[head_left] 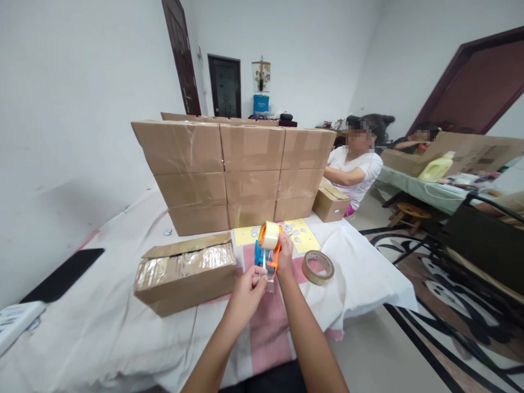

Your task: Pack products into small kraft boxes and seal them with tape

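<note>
Over the middle of the cloth-covered counter, just in front of your body, you have the tape dispenser raised between your two hands. Its long axis runs away from you, almost straight: the thick roll of pale tape sits at the far end, and the near end points back toward your wrists. Your right hand is curled around the orange right side, so it seems to carry most of the weight. Your left hand comes from the near left, with thumb and fingers pinching at the near end, where something transparent shows; I cannot tell whether this is loose tape or a plastic part.

To the left, apart from the dispenser, lies the carton with shiny tape on its top. Its long side goes from left to right, the right end slightly farther from you, and your left hand is the nearer one. On the other side, the brown tape roll lies flat, nearer to your right hand.
</note>
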`<move>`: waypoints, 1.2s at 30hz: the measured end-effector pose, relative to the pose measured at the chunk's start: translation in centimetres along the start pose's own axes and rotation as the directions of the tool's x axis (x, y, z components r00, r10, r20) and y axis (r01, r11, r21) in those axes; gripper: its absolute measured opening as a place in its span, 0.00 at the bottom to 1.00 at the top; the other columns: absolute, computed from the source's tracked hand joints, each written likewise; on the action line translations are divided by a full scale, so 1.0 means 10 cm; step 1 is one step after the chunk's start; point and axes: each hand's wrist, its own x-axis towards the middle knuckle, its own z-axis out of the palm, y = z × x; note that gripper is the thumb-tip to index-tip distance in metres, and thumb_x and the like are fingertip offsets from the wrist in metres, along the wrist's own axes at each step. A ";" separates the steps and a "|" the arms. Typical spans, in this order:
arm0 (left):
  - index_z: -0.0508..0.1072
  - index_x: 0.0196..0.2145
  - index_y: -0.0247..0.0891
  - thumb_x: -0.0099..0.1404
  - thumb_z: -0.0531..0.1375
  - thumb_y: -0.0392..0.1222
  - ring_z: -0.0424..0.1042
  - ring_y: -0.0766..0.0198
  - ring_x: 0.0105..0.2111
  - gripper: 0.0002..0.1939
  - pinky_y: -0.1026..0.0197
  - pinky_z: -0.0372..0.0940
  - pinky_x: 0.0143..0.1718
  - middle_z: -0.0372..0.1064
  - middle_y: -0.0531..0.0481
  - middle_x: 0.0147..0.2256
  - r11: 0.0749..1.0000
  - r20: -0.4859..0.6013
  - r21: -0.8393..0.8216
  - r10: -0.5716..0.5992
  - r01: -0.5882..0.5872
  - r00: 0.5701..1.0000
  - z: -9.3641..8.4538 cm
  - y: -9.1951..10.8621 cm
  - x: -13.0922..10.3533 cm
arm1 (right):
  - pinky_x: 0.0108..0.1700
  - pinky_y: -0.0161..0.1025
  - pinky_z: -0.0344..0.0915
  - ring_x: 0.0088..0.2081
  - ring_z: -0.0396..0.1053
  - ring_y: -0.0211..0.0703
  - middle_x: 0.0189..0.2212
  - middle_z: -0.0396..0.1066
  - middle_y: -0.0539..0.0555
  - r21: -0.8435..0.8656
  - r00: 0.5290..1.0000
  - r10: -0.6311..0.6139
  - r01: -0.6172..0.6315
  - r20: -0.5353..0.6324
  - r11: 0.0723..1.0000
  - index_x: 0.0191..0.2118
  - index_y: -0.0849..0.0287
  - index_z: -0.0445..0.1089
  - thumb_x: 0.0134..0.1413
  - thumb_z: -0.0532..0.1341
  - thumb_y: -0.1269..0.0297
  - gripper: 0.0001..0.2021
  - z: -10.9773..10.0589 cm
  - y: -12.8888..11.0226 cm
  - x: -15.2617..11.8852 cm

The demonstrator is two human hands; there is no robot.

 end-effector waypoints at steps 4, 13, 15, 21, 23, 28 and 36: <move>0.69 0.38 0.39 0.64 0.57 0.46 0.62 0.67 0.23 0.09 0.66 0.53 0.27 0.65 0.56 0.23 0.999 0.003 0.020 0.025 -0.025 1.000 -0.03 -0.03 0.02 | 0.29 0.34 0.63 0.25 0.65 0.36 0.27 0.70 0.48 0.024 0.994 0.079 -0.080 0.073 0.996 0.38 0.60 0.70 0.52 0.66 0.52 0.16 0.04 0.00 -0.01; 0.69 0.37 0.38 0.66 0.55 0.47 0.62 0.68 0.23 0.10 0.65 0.52 0.26 0.66 0.55 0.23 0.998 0.031 0.038 0.044 -0.045 0.999 -0.08 -0.09 0.05 | 0.33 0.35 0.67 0.30 0.69 0.39 0.31 0.72 0.48 -0.020 0.991 0.119 -0.118 0.060 0.993 0.40 0.55 0.70 0.53 0.62 0.58 0.10 0.07 0.01 -0.09; 0.70 0.37 0.37 0.65 0.56 0.49 0.60 0.69 0.21 0.12 0.66 0.51 0.25 0.64 0.56 0.22 1.000 0.025 0.002 0.016 -0.016 1.000 -0.08 -0.08 0.05 | 0.34 0.36 0.67 0.30 0.68 0.39 0.31 0.71 0.48 -0.020 0.992 0.101 -0.100 0.072 0.995 0.41 0.56 0.70 0.53 0.62 0.58 0.11 0.07 0.01 -0.08; 0.71 0.35 0.35 0.57 0.60 0.56 0.54 0.71 0.17 0.19 0.66 0.46 0.21 0.57 0.60 0.16 0.984 0.072 -0.148 -0.093 0.103 0.993 -0.14 0.06 0.06 | 0.33 0.37 0.66 0.28 0.68 0.39 0.29 0.71 0.49 -0.076 0.991 0.041 -0.031 0.130 0.997 0.40 0.58 0.70 0.53 0.62 0.56 0.12 0.05 -0.04 -0.08; 0.71 0.35 0.35 0.56 0.61 0.56 0.53 0.71 0.16 0.20 0.66 0.46 0.21 0.56 0.60 0.15 0.982 0.092 -0.151 -0.103 0.116 0.990 -0.18 0.10 0.05 | 0.33 0.37 0.66 0.28 0.68 0.40 0.29 0.71 0.50 -0.093 0.989 0.028 -0.015 0.147 0.996 0.39 0.58 0.70 0.52 0.62 0.56 0.13 0.06 -0.06 -0.08; 0.70 0.36 0.36 0.56 0.62 0.54 0.52 0.72 0.14 0.18 0.66 0.48 0.19 0.57 0.61 0.13 0.981 0.142 -0.123 -0.132 0.150 0.981 -0.21 0.07 0.05 | 0.32 0.35 0.64 0.29 0.66 0.39 0.30 0.70 0.50 -0.120 0.992 -0.023 0.038 0.123 0.992 0.38 0.59 0.71 0.52 0.62 0.57 0.12 0.06 -0.08 -0.07; 0.69 0.35 0.36 0.57 0.62 0.51 0.57 0.70 0.13 0.15 0.67 0.52 0.17 0.62 0.59 0.14 0.981 0.112 -0.063 -0.176 0.184 0.978 -0.21 -0.02 0.06 | 0.32 0.35 0.61 0.28 0.61 0.38 0.28 0.67 0.49 -0.144 0.989 -0.056 0.077 0.140 0.987 0.35 0.59 0.70 0.52 0.62 0.57 0.10 0.01 -0.02 -0.04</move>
